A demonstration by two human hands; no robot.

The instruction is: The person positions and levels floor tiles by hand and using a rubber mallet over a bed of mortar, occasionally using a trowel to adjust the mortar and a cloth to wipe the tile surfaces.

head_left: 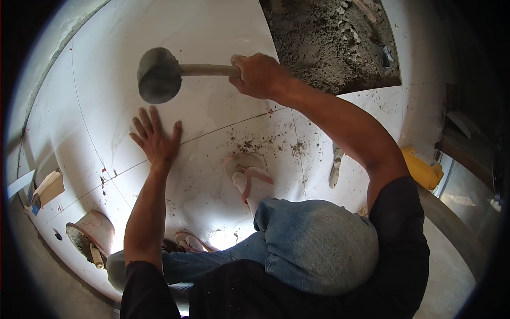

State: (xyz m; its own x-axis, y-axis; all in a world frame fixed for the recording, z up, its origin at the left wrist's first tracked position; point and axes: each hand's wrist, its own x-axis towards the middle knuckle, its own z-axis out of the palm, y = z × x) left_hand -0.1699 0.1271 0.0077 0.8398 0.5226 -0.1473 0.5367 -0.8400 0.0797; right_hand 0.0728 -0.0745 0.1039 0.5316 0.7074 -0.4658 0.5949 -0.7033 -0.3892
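My right hand (259, 76) is closed round the wooden handle of a rubber mallet (159, 75). Its thick black head is to the left of that hand, over a large white floor tile (212, 32); whether it touches the tile I cannot tell. My left hand (155, 137) lies flat with fingers spread on the same tile, close to its near edge and just below the mallet head. A thin joint line runs between this tile and the nearer ones.
Grey mortar (329, 48) fills an untiled gap at the far right. Crumbs of mortar are scattered near my sandalled foot (249, 175). A trowel (336, 167) and a yellow case (423, 167) are on the right. A bucket (98, 226) and a cardboard box (49, 187) are at left.
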